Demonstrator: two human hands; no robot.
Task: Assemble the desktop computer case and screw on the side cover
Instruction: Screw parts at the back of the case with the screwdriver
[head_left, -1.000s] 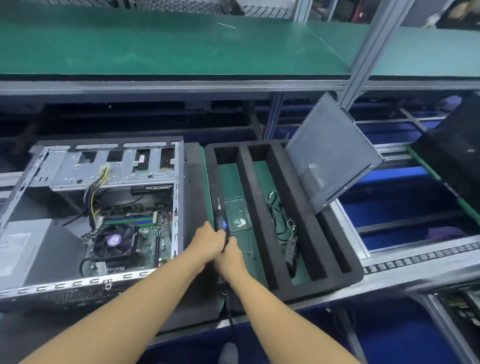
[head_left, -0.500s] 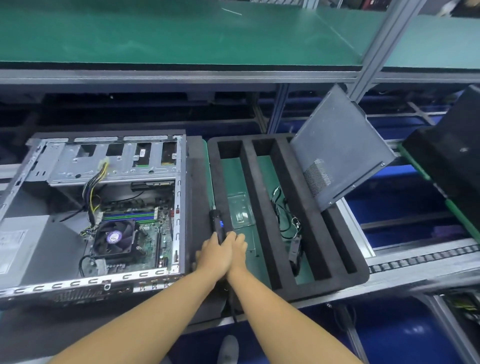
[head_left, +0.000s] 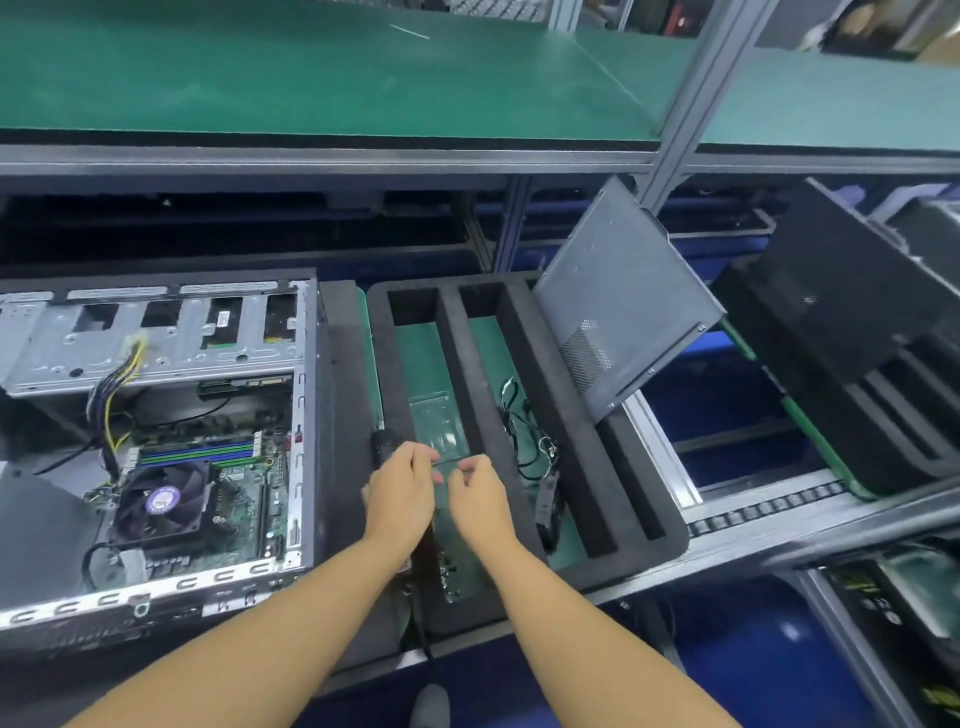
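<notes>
1. The computer case lies open at 9 o'clock.
2. The side cover leans tilted in the foam tray at 2 o'clock.
3. The left grip is relaxed and empty, just beside the screwdriver.
4. The right grip has its fingers curled; I cannot tell whether it holds anything.

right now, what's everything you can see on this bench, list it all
computer case: one, silver, open, lying at left
side cover: one, grey, leaning tilted at the tray's far right
foam tray: one, black, slotted, centre
second foam tray: one, black, tilted, right
screwdriver: one, black, on the tray's left wall
cables: one bundle, black, second slot
shelf mat: green, upper shelf
left hand: over the screwdriver's handle, grip unclear
right hand: beside it, fingers curled, grip unclear
</notes>
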